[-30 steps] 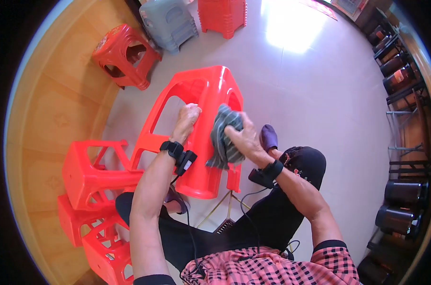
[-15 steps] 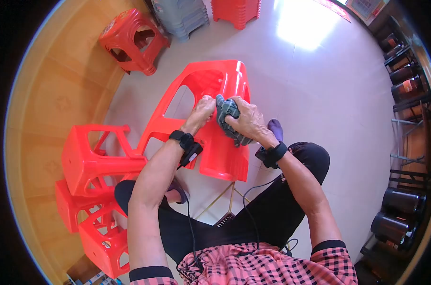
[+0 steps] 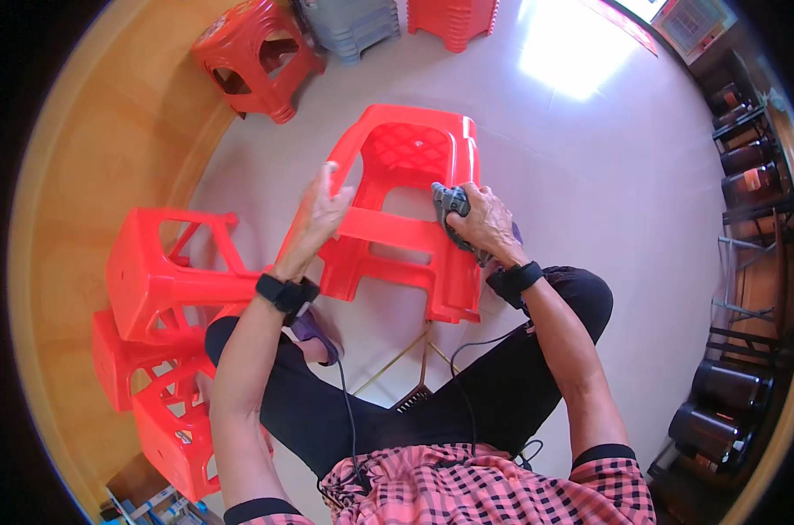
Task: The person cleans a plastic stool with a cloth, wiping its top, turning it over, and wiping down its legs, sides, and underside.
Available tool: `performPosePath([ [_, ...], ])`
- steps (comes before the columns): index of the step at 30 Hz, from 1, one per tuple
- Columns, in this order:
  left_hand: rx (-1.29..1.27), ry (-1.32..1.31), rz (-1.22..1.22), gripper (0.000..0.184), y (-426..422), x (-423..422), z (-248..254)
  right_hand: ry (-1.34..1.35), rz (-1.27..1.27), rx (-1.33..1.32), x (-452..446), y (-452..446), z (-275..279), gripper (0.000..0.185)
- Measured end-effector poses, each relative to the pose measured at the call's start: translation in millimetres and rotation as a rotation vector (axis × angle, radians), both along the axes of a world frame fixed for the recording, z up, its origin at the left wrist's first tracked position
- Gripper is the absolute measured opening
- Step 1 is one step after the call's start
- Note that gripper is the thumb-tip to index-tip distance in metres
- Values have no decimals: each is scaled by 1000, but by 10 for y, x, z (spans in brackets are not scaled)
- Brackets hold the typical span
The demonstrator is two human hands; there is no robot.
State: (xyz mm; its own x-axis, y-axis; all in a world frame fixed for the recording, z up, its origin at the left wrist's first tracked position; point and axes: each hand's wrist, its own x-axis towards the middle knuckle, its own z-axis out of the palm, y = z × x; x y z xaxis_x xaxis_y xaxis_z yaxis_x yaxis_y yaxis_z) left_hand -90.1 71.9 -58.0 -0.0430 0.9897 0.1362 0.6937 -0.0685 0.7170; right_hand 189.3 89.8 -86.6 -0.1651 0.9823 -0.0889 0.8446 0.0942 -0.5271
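A red plastic stool (image 3: 388, 229) lies tipped between my knees, with the latticed underside of its seat showing at the far end. My right hand (image 3: 487, 220) is closed around a crumpled grey checked cloth (image 3: 450, 203) and presses it to the stool's right side. Over the stool's left side is my left hand (image 3: 323, 214), its fingers stretched and thumb apart, holding nothing. Whether that palm touches the plastic I cannot tell.
Several red stools (image 3: 165, 280) stand jumbled at left along the wooden wall (image 3: 117, 149). Farther off are a darker red stool (image 3: 257, 57), a grey stool stack (image 3: 349, 26) and a red stack (image 3: 452, 22). Dark cylindrical containers (image 3: 731, 385) line the right side.
The stool has turned, so its seat underside now shows. My left hand has opened and moved left from beside the cloth. My right hand keeps the cloth, slightly farther right.
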Motion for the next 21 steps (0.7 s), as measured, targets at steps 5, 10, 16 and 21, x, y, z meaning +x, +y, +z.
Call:
performPosePath([
  [5,-67,486,189,63,-409,-630,-275,9,-17,3,-5,-20,11,49],
  [10,-478,268,252,76,-590,-635,-258,72,-37,-44,68,20,-37,49],
  [16,-389,169,-2,97,-636,-768,-383,-73,60,19,-68,-21,297,49],
  [21,-346,209,147,89,-668,-783,-526,-232,207,-65,-553,-67,231,45],
])
